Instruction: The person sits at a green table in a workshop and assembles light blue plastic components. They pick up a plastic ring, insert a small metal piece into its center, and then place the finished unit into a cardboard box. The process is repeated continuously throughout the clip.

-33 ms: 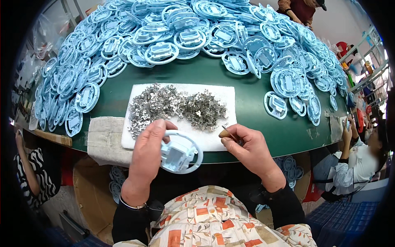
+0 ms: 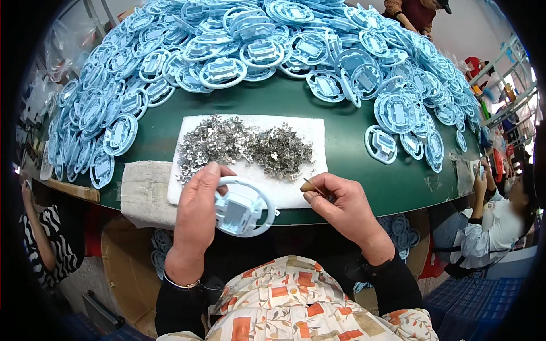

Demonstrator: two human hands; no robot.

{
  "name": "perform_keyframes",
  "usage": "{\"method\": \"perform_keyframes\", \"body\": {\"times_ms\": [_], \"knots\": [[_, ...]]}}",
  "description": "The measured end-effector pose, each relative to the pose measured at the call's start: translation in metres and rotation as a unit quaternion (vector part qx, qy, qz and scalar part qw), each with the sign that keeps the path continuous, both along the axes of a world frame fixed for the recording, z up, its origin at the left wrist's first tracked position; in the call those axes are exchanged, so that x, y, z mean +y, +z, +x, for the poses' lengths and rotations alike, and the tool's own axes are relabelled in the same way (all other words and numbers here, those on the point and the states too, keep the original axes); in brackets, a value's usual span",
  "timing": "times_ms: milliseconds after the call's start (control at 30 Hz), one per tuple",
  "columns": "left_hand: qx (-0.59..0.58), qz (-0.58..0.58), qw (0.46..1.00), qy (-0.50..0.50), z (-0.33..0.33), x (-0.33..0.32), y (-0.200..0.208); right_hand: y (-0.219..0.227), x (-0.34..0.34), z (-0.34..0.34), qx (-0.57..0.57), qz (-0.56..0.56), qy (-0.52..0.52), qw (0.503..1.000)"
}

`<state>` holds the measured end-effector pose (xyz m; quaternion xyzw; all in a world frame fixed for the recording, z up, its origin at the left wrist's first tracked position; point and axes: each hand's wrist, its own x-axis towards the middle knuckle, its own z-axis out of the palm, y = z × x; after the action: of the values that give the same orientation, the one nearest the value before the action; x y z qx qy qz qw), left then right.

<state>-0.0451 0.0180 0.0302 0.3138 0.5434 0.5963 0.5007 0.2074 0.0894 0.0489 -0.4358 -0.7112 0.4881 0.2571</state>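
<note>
My left hand (image 2: 196,219) is closed on the left rim of a light-blue toy steering wheel (image 2: 236,210), held above the table's near edge. The wheel's boxy middle faces up. A tiny shiny piece (image 2: 277,212) shows at its right rim; whether it is attached I cannot tell. To the right, my right hand (image 2: 344,207) pinches a thin pointed tool (image 2: 309,184) with a brownish part at the fingertips. Beyond both hands, many small metal clips (image 2: 213,142) lie in heaps on a white foam sheet (image 2: 315,128).
A large pile of light-blue steering wheels (image 2: 261,51) covers the far side of the green table (image 2: 352,148). A greyish cloth-like pad (image 2: 145,193) lies left of the foam. Below stands a cardboard box (image 2: 122,267). Other people sit at both sides; one stands at the far right.
My left hand has shifted slightly left with the steering wheel, whose tilt has changed a little. My right hand has moved only slightly, still pinching the tool.
</note>
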Motion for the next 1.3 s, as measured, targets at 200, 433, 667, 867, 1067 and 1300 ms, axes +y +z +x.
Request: {"method": "perform_keyframes", "body": {"times_ms": [200, 433, 667, 867, 1067, 1300], "knots": [[-0.053, 0.010, 0.994, 0.095, -0.011, -0.008, 0.009, -0.006, -0.014, -0.016, -0.067, 0.153, 0.115, 0.979], [-0.049, 0.000, 0.998, 0.025, -0.007, -0.022, 0.001, -0.016, -0.019, -0.030, -0.151, 0.293, 0.139, 0.934], [-0.078, -0.041, 0.993, -0.081, 0.009, -0.022, 0.006, -0.010, -0.009, -0.021, -0.036, 0.133, 0.035, 0.990], [-0.072, -0.040, 0.990, -0.112, 0.026, -0.013, -0.003, -0.002, -0.012, -0.006, 0.102, -0.017, 0.013, 0.995], [-0.033, -0.017, 0.992, -0.122, 0.037, -0.007, -0.015, 0.003, -0.016, -0.011, 0.071, 0.055, 0.050, 0.995], [-0.157, 0.037, 0.986, -0.030, 0.036, 0.001, -0.006, -0.012, -0.015, 0.011, 0.220, -0.051, -0.016, 0.974]]}}
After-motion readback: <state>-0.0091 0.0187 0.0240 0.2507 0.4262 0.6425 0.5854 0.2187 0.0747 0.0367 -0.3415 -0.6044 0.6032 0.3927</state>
